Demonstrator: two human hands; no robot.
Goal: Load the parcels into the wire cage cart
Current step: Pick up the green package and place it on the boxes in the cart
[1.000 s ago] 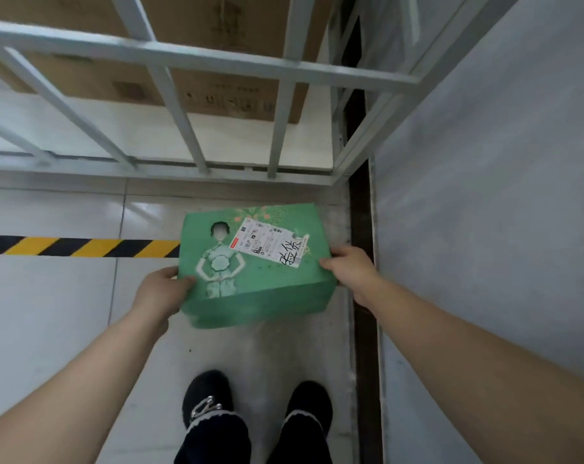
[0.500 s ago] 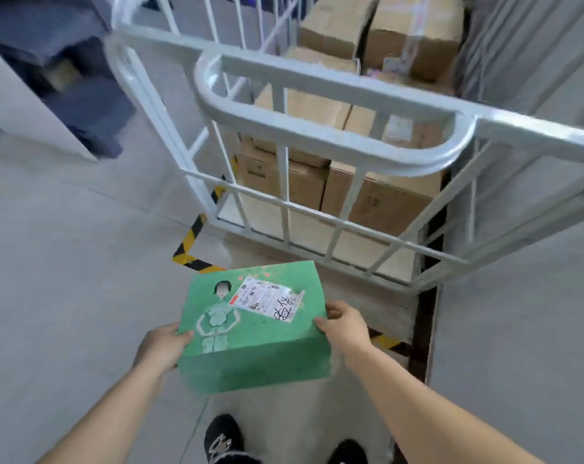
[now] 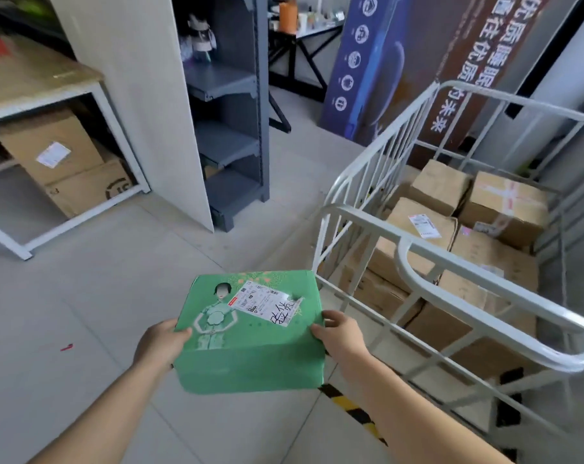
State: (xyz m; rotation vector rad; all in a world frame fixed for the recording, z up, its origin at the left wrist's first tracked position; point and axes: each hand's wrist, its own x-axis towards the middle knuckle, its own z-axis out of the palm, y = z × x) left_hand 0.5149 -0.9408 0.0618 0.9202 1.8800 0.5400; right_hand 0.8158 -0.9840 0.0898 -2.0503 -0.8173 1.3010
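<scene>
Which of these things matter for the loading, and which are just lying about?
In the job: green printed cardboard box, white wire cage cart, brown cardboard parcels inside it.
Lying about: grey metal shelving, brown cardboard boxes under white-framed table, blue banner.

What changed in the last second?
The box rose from low by the cart's base; the cart now stands to its right, not ahead. Unchanged: left hand and right hand grip the box's sides, nothing let go; box still outside the cart.

Forearms (image 3: pixel 93 413) (bare), left hand (image 3: pixel 163 343), right hand (image 3: pixel 339 336)
</scene>
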